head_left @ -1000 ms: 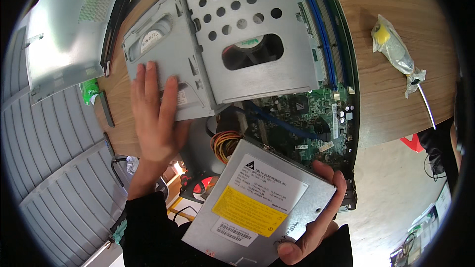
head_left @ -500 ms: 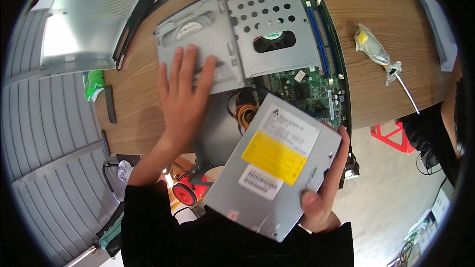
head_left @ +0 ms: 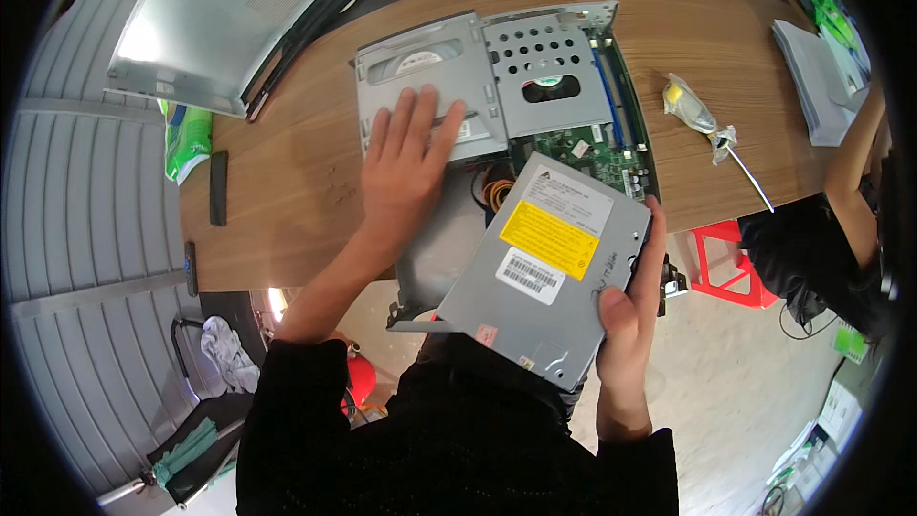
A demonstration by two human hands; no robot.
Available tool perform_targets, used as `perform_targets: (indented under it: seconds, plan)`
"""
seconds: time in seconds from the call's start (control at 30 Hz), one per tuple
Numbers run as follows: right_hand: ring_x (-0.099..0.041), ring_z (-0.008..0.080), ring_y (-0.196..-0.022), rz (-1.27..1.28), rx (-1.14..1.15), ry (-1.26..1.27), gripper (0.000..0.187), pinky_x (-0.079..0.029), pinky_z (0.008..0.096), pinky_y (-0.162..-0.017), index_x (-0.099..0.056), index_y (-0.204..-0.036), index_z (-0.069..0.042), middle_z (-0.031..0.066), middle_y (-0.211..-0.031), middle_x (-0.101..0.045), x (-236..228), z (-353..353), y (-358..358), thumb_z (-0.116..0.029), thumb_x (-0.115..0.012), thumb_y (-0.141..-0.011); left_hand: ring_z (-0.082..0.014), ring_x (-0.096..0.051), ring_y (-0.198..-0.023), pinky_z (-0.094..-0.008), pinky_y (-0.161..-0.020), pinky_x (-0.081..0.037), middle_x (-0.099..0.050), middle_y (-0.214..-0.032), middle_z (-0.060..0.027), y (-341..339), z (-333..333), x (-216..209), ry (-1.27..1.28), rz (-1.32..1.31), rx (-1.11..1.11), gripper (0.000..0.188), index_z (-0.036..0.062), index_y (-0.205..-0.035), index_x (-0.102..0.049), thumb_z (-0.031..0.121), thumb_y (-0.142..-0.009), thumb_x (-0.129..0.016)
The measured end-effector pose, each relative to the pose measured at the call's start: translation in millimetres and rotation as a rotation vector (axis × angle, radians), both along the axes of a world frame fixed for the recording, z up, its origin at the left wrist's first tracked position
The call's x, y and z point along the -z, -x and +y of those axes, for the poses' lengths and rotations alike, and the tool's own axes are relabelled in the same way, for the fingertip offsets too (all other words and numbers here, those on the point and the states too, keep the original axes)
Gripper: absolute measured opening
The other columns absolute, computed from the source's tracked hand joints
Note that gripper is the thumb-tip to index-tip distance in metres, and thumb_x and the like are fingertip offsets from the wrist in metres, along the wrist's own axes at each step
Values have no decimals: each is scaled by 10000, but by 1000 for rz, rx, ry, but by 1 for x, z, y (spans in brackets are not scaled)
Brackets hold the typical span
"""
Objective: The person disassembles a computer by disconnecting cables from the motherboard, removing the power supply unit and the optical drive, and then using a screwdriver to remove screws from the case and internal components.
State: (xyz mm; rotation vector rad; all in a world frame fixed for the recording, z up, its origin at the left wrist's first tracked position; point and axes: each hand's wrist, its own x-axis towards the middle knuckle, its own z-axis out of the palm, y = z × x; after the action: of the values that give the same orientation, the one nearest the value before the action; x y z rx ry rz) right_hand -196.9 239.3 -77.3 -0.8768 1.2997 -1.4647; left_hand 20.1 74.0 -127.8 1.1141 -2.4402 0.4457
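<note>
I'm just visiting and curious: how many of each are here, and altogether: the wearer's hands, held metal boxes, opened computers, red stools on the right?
Hands: 2 (left hand, right hand)
Held metal box: 1
Opened computer: 1
Red stool: 1
Total: 5

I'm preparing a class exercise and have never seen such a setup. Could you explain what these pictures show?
No robot here: these are a person's bare hands, seen from above by a fisheye camera worn on the head, so straight edges bend near the rim. The left hand rests on a grey metal panel of an opened computer. The right hand grips a silver box with a yellow label, probably a power supply. The wooden table also bears a black bar and a plastic-wrapped item with a thin pale rod.
</note>
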Motion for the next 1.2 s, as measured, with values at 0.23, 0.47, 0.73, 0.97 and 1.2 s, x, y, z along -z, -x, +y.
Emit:
perform_targets:
  seconds: [0.23,0.47,0.73,0.97,1.2]
  plan:
    - [-293,306,-1443,50,45,8,872,-193,397,-1188,-120,-1567,47,257,-1557,-278,3,0,-6,-260,-518,-855,-346,-589,-1256,-475,-1028,-475,-581,-1397,-162,-2,-1,7,86,21,8,685,134,-1330,-628,-48,-670,-662]
    - [-266,313,-1466,112,66,-6,832,-181,394,-1194,-178,-1557,59,252,-1571,-276,1,-4,-8,-323,-484,-884,-340,-574,-1270,-457,-1041,-466,-610,-1350,-148,-6,17,-22,-43,94,54,604,96,-1292,-645,-31,-707,-725]
    - [-382,313,-1431,-236,185,-50,778,-324,398,-1158,-210,-1580,-21,212,-1558,-340,29,-2,-4,-343,-473,-922,-331,-638,-1098,-411,-946,-505,-684,-1194,-135,-53,116,-45,-838,747,94,310,35,-1157,-684,59,-850,-720]
    - [-476,316,-1352,-379,214,-52,732,-403,419,-1108,-207,-1584,-51,199,-1494,-419,28,-1,-9,-351,-458,-964,-260,-665,-990,-380,-859,-520,-702,-1073,-72,-39,164,-26,-484,486,207,203,52,-1058,-701,87,-858,-706]
    - [-544,302,-1289,-333,205,-111,709,-454,401,-1062,-268,-1568,-63,188,-1464,-467,33,-2,2,-361,-480,-960,-230,-648,-932,-373,-840,-511,-689,-1028,-52,-39,161,-22,-413,339,217,280,67,-1097,-662,155,-840,-730]
